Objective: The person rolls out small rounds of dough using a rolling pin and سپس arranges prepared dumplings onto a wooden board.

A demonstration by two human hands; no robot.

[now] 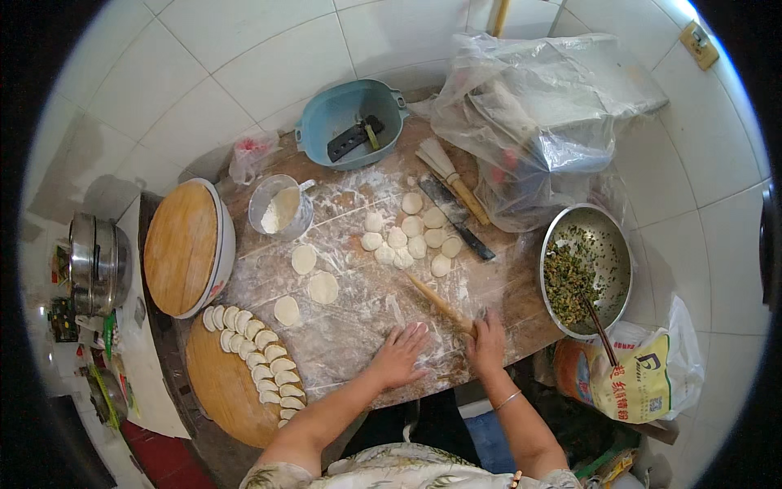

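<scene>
My left hand [399, 357] lies on the floured table [350, 359] near its front edge, fingers stretched out. A small pale bit shows at its fingertips; I cannot tell whether it is dough or flour. To its right, my right hand [487, 346] grips the near end of a slim wooden rolling pin [440, 303], which slants away to the far left. Beyond the pin lies a cluster of small dough pieces [397, 237], some flattened. Left of them are 3 rolled wrappers, one of them a thin round [323, 288]. Rows of folded dumplings [265, 359] rest on a round wooden board [213, 379].
A steel bowl of chopped filling [623, 285] with chopsticks stands at the right. A cleaver [456, 218] and a brush [452, 181] lie behind the dough. Further back are a flour jug [297, 222] and a blue basin [314, 122]. A lidded basin [181, 248] sits left.
</scene>
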